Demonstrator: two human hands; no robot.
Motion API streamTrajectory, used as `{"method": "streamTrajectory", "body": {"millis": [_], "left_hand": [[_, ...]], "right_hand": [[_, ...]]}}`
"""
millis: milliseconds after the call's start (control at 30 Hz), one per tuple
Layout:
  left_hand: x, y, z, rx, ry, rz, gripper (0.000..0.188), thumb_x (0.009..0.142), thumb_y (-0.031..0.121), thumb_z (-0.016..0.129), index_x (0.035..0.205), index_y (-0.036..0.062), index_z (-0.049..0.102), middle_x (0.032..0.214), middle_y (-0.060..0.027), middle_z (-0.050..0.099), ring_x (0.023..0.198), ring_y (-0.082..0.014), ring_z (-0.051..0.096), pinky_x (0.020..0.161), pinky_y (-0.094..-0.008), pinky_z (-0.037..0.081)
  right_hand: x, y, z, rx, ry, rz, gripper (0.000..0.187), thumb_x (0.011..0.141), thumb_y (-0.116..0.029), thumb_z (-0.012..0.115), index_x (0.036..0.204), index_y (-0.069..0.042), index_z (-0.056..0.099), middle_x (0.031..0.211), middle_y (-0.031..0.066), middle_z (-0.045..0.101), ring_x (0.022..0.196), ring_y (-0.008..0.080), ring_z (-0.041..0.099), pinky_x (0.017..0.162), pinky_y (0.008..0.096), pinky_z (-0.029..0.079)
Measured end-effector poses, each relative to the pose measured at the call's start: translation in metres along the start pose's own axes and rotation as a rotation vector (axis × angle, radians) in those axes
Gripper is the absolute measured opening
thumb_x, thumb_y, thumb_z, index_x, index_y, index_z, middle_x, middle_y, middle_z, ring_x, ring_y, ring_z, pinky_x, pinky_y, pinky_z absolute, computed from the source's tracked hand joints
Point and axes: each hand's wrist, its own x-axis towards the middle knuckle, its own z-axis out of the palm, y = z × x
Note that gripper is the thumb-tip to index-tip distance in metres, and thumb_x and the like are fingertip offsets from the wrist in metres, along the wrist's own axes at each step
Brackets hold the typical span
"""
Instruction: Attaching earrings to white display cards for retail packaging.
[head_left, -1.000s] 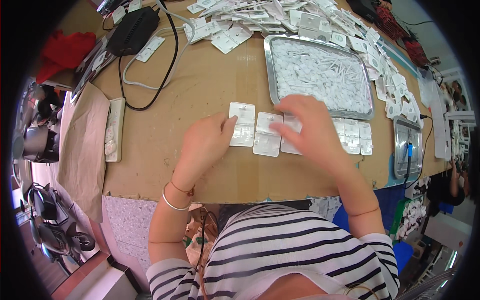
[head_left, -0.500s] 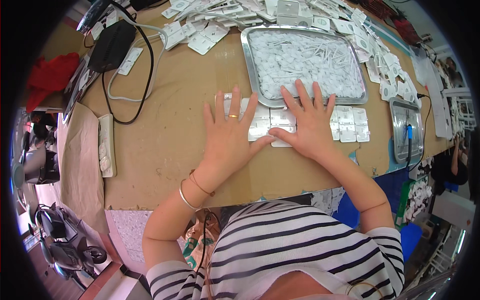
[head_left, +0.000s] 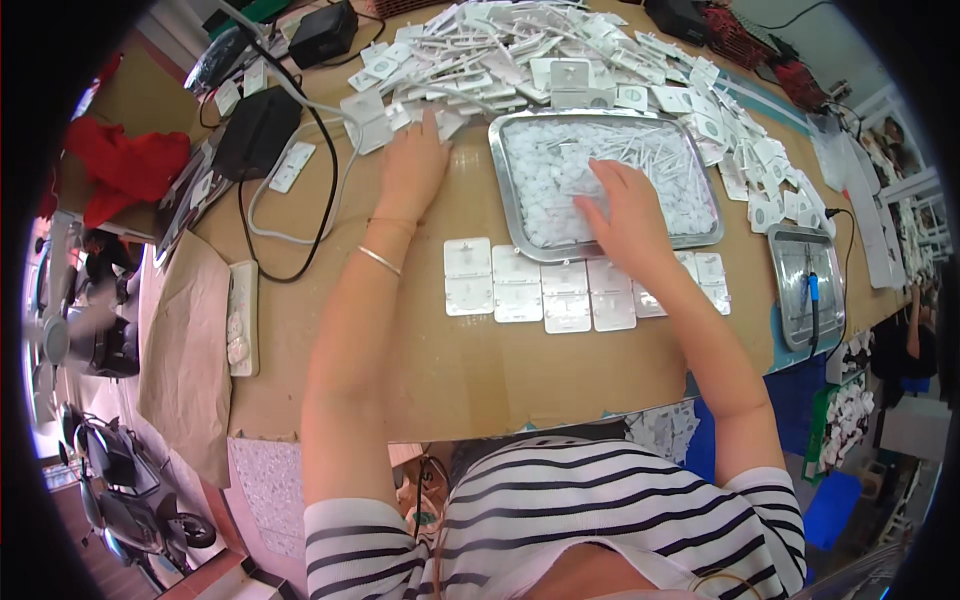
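My left hand [head_left: 414,165] reaches to the near left edge of a heap of white plastic plates [head_left: 480,50]. Its fingers are stretched out against the plates, partly blurred, and no firm hold shows. Over a metal tray [head_left: 508,190] of small white plastic pieces [head_left: 545,175] is my right hand [head_left: 632,215], thumb and fingers apart, fingertips at the pieces. Between my arms a row of white hinged plates [head_left: 517,285] lies spread out side by side on the brown tabletop. My right hand and forearm cover part of the row's right side.
At the left lie a black power adapter [head_left: 258,130], looped cables [head_left: 330,200] and a narrow white tray [head_left: 243,320]. A smaller metal tray [head_left: 790,320] with a blue-and-black handled tool [head_left: 813,290] sits at the right. The table's front edge [head_left: 500,430] runs before my body.
My hands have left the row of plates. The left one has gone forward and left to the heap; the right one has moved over the tray. The view has shifted, showing more of the heap.
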Motion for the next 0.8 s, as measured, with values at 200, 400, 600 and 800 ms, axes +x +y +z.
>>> {"method": "streamTrajectory", "body": {"millis": [200,400,600,800], "left_hand": [[-0.028,0.025,-0.033,0.102,0.041,0.009,0.02,0.086,0.016,0.05,0.092,-0.0002,0.058,0.074,-0.0162,0.061,0.068,-0.0305,0.061,0.059,-0.0406,0.049],[-0.067,0.081,-0.089,-0.552,-0.104,-0.289,0.022,0.09,0.018,0.047,0.092,-0.0018,0.057,0.069,-0.0195,0.057,0.062,-0.0311,0.056,0.058,-0.0379,0.044],[-0.091,0.11,-0.077,-1.294,-0.242,-0.407,0.032,0.093,0.026,0.05,0.108,-0.001,0.056,0.084,-0.004,0.062,0.074,-0.0089,0.051,0.067,-0.0252,0.043],[-0.102,0.126,-0.071,-1.544,-0.293,-0.52,0.03,0.091,0.019,0.055,0.112,-0.0032,0.054,0.092,-0.0043,0.063,0.081,-0.0071,0.054,0.071,-0.0225,0.044]], "right_hand": [[0.047,0.082,0.012,-0.186,0.036,0.074,0.033,0.08,-0.017,0.061,0.111,-0.006,0.06,0.107,0.0127,0.059,0.098,0.0314,0.054,0.085,0.0402,0.043],[0.042,0.071,0.0,-0.121,0.012,-0.039,0.02,0.078,-0.017,0.064,0.095,-0.007,0.069,0.095,0.009,0.064,0.092,0.029,0.058,0.082,0.0376,0.045],[0.027,0.044,-0.015,0.297,0.093,0.053,0.02,0.084,-0.01,0.06,0.102,-0.007,0.068,0.092,0.0066,0.064,0.085,0.0183,0.06,0.078,0.0299,0.046],[-0.006,-0.011,-0.043,0.844,-0.027,0.105,0.025,0.089,-0.003,0.052,0.111,-0.008,0.064,0.095,0.0026,0.057,0.083,0.0112,0.057,0.074,0.022,0.045]]}}
